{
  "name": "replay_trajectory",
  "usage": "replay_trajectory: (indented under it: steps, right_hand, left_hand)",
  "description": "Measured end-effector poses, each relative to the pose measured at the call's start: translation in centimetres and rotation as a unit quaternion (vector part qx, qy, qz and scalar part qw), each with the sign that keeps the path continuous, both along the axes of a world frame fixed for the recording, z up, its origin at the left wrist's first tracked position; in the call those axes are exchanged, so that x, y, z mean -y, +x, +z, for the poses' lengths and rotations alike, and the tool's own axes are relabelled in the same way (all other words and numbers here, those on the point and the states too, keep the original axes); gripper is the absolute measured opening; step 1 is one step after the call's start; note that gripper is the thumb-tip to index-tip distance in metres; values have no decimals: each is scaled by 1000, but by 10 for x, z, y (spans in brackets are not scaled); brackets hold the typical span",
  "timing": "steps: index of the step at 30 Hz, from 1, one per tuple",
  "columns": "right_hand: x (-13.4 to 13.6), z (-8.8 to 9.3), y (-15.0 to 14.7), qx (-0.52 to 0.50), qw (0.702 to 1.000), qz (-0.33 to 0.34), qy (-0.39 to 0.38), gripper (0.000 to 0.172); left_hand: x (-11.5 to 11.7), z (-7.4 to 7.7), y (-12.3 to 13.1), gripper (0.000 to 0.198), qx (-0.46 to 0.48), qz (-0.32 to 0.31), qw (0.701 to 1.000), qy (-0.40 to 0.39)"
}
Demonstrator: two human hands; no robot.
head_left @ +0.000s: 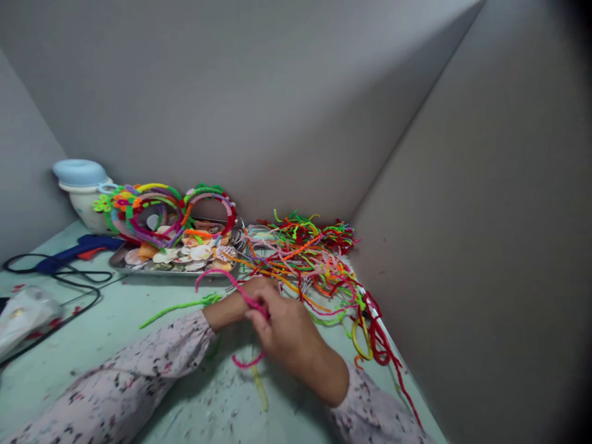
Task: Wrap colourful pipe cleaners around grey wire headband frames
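My right hand (293,327) is closed, thumb and fingers pinching a bright pink pipe cleaner (231,280). One curved end of it sticks out to the upper left, and a short pink piece curls out below the hand. My left hand (250,293) lies behind the right one, close to the pile of pipe cleaners; its fingers are hidden, so what it touches does not show. A green pipe cleaner (173,309) rests on the table left of my left wrist. A yellowish strip (259,388) lies beneath my hands.
A metal tray (161,272) holds shells and colourful pipe-cleaner rings (208,194). Tangled pipe cleaners (305,246) spread along the wall. At left stand a blue-lidded container (81,176), a blue tool (78,250) with a black cord (92,296), and a white plastic bag (30,314).
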State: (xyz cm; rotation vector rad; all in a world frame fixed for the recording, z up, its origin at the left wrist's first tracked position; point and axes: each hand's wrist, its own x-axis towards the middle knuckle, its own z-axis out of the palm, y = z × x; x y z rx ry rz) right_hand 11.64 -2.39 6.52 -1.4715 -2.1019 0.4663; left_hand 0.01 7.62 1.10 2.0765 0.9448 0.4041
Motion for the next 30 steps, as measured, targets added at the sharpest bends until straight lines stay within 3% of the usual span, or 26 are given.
replay_trajectory:
  steps: [2, 4, 7, 10, 14, 16, 20, 25, 30]
  right_hand:
    - [-13, 6, 18, -33, 999, -34, 9, 16]
    - [-26, 12, 36, -34, 998, -51, 3, 21]
    - [-34, 15, 50, 2, 1000, -21, -2, 27]
    - [-29, 10, 45, 39, 999, 19, -20, 24]
    - [-22, 3, 39, 78, 992, 74, -63, 25]
    - [-21, 1, 43, 79, 990, 89, -69, 27]
    - [-24, 3, 59, 68, 984, 138, -88, 34]
    - [-22, 15, 82, 50, 967, 201, -148, 37]
    - [-32, 18, 100, 6, 976, 146, -160, 41]
  left_hand:
    - [1, 10, 0, 14, 32, -11, 999, -27]
    - [4, 25, -1, 29, 103, -19, 992, -66]
    - [8, 46, -5, 37, 355, -20, 899, -255]
    - [6, 58, -9, 26, 438, 42, 821, -363]
    - [-10, 63, -18, 24, 565, 179, 716, -368]
    - [-19, 64, -27, 29, 624, 211, 663, -356]
    - [-34, 68, -50, 33, 628, 245, 657, -338]
    - [-41, 70, -67, 39, 613, 229, 668, -355]
    - [-40, 74, -67, 38, 585, 247, 695, -337]
